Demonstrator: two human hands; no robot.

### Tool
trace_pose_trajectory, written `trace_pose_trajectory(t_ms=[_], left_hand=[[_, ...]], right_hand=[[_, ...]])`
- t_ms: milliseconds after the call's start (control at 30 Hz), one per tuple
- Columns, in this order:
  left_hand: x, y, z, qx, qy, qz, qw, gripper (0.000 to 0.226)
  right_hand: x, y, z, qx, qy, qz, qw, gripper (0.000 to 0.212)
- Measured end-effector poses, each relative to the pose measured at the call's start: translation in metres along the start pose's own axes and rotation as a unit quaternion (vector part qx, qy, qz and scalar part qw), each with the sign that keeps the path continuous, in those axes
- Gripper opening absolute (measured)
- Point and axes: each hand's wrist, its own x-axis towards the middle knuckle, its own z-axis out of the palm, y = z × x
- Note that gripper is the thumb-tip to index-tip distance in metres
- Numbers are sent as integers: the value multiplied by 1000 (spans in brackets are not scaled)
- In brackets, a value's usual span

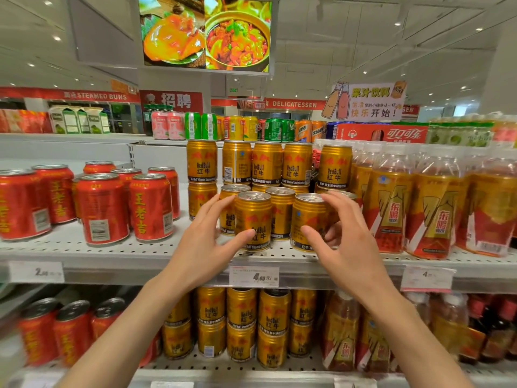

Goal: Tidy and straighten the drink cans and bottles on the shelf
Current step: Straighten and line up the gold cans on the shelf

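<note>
Your left hand [208, 236] is spread wide, thumb touching the front gold can [253, 219]; your right hand [340, 233] is open around the neighbouring can [307, 219].

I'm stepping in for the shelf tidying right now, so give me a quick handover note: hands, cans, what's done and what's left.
Left hand: open, thumb touching the front gold Red Bull can, not gripping.
Right hand: open, fingers around the neighbouring gold can, not closed.
Both cans stand upright at the middle shelf front edge.
Done: back Red Bull rows stacked.
Left: the right can shows its back, so turn it; red Wanglaoji cans sit unevenly, some labels turned away.
</note>
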Motion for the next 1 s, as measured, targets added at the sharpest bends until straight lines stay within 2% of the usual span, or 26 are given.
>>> trace_pose_trajectory(t_ms=[167, 233, 333, 467, 667, 1000], left_hand=[[-28, 3, -12, -73, 15, -18, 997, 62], [-47, 5, -19, -102, 10, -25, 994, 56], [-74, 1, -28, -146, 26, -35, 988, 46], [-106, -27, -34, -206, 18, -96, 974, 42], [-136, -97, -59, -247, 3, -156, 956, 37], [-157, -204, -154, -253, -63, -130, 956, 36]], right_hand=[[-33, -21, 0, 156, 35, 88, 983, 42], [-50, -28, 5, 205, 12, 123, 971, 34], [-75, -36, 21, 244, -66, 161, 954, 25], [-102, -47, 48, 256, -114, 205, 938, 19], [-129, -77, 92, 220, -97, 257, 936, 14], [-160, -182, 178, 173, -55, 291, 939, 12]])
